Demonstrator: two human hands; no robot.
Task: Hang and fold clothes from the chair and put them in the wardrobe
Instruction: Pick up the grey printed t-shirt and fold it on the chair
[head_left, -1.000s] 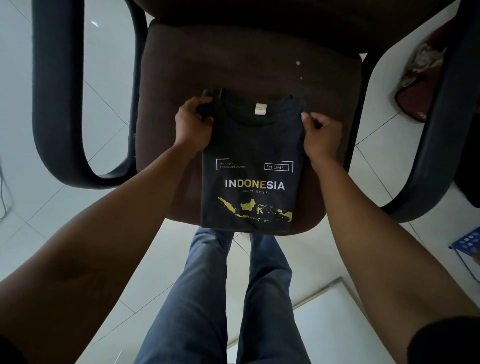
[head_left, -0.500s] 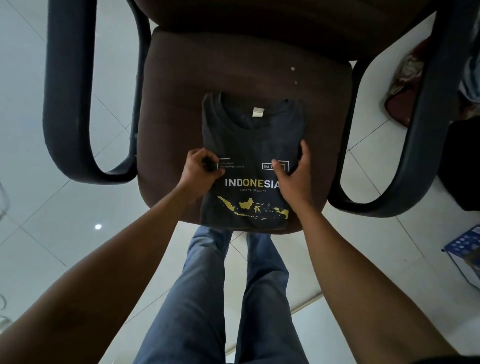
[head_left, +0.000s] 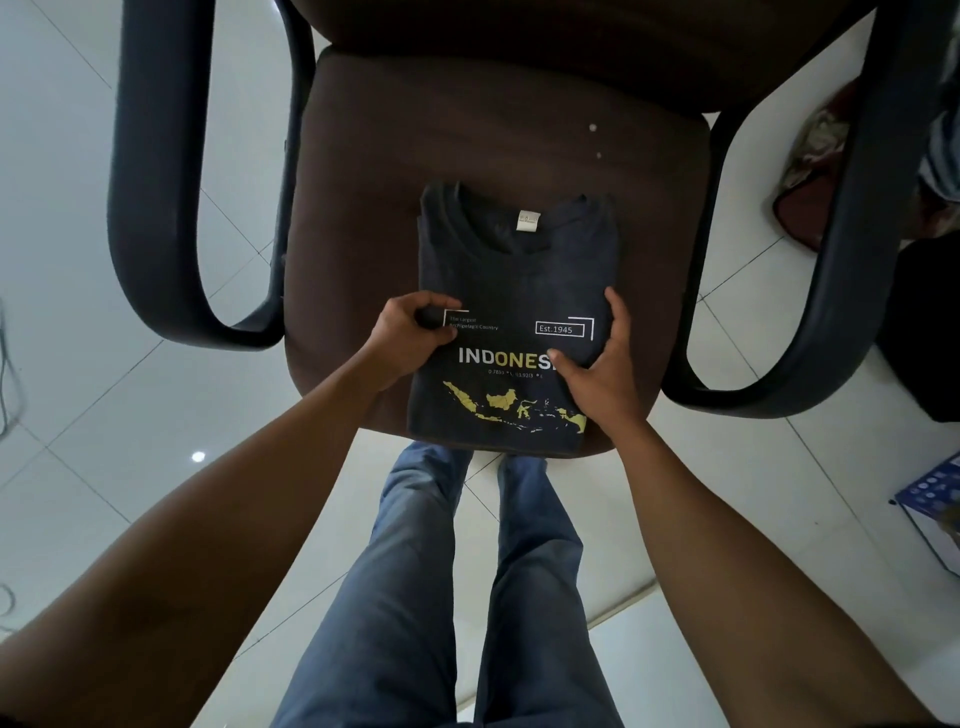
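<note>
Having slid down from the collar, left hand (head_left: 410, 338) and right hand (head_left: 597, 379) are pinching the nine and three o'clock edges of one folded dark-grey cotton T-shirt (head_left: 514, 280) on one brown padded chair (head_left: 467, 130).

A dark grey T-shirt (head_left: 519, 280) lies folded into a neat rectangle at the centre of the frame. It is front side up, with the collar and white neck label toward the top and white-and-yellow lettering above a yellow map print toward the bottom. It rests flat on the brown seat of the chair (head_left: 467, 130), its lower edge reaching the seat's front edge, and the chair's black looped armrests curve down at the frame's left and right.
</note>
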